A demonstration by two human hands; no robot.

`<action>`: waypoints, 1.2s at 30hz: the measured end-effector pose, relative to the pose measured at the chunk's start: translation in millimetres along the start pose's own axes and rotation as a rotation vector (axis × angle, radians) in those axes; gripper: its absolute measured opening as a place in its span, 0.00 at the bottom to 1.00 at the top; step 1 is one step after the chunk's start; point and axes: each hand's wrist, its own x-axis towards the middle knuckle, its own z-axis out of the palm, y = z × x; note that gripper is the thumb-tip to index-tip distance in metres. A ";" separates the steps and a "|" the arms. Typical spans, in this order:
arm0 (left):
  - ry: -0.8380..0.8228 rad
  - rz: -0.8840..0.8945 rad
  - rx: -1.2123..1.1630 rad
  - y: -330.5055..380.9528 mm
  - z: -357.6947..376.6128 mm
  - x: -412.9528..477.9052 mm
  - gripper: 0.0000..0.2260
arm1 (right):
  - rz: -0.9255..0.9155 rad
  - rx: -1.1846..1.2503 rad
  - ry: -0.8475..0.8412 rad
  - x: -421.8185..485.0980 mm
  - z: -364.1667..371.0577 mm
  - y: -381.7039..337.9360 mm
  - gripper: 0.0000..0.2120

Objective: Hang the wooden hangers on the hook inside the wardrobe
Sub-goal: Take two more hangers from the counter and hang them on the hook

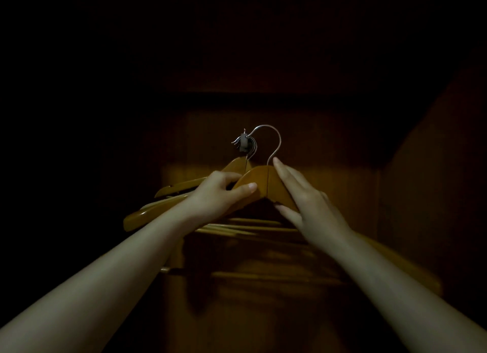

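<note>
The wooden hanger (259,180) is held up at the middle of the wardrobe's back panel (329,147), its wire hook (274,136) tip reaching the wall hook (243,142), the left hand (218,192) gripping its left shoulder and the right hand (308,202) clasping the right, with other hangers (184,185) hanging just behind

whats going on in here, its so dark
A person holds a wooden hanger in both hands inside a dark wardrobe. The left hand grips its left arm and the right hand holds its right arm. The tip of its metal hook is right at the wall hook, where other hangers already hang. Whether it has caught yet is unclear.
</note>
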 end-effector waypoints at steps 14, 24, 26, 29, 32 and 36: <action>0.032 0.004 0.605 -43.1 -21.2 35.8 0.22 | 0.186 -0.020 -0.132 64.1 26.1 13.6 0.38; 0.148 0.011 0.610 -87.6 -8.5 29.0 0.29 | 0.205 -0.103 -0.115 65.7 70.4 10.5 0.30; 0.210 0.062 0.640 -88.9 -4.1 29.7 0.29 | 0.192 -0.152 -0.083 63.9 75.2 13.3 0.30; 0.269 0.066 0.704 -96.4 -2.1 35.5 0.29 | 0.174 -0.210 -0.046 67.9 83.0 18.5 0.32; 0.287 0.090 0.722 -105.7 -5.7 42.2 0.27 | 0.195 -0.259 -0.045 75.1 88.9 19.7 0.32; 0.289 0.115 0.749 -111.7 -10.2 42.9 0.27 | 0.204 -0.372 -0.052 75.6 92.3 15.3 0.33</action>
